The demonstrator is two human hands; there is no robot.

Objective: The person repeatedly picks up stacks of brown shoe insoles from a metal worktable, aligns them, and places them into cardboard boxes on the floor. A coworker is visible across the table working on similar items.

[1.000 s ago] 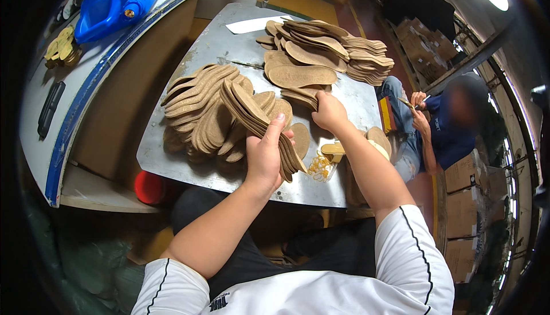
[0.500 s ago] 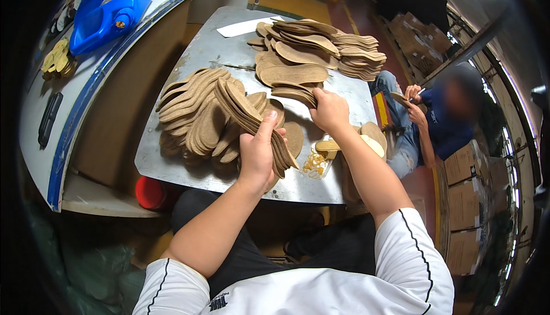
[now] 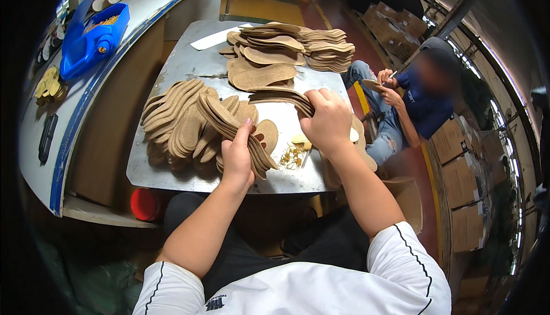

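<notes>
Right stack drawn out to the right since the earlier frame

Right hand (image 3: pixel 329 121) now farther from the left hand (image 3: pixel 236 157); more of its small stack (image 3: pixel 281 96) shows. Surface: grey metal table (image 3: pixel 197 63). White sheet (image 3: pixel 216 40) beyond both grips; yellow bands (image 3: pixel 293 155) between them, nearer the body. Room: blue-edged bench (image 3: pixel 154 2) well left of the left grip; seated co-worker (image 3: pixel 427 100) and cardboard boxes (image 3: pixel 464 183) right of the right grip. Left thumb clamps a bunch of brown insoles (image 3: pixel 220 117), beside a fanned pile (image 3: pixel 172 117); long axis slanting, far end away and leftward. Right hand closed on its stack's right end; long axis roughly crosswise, free end pointing left
</notes>
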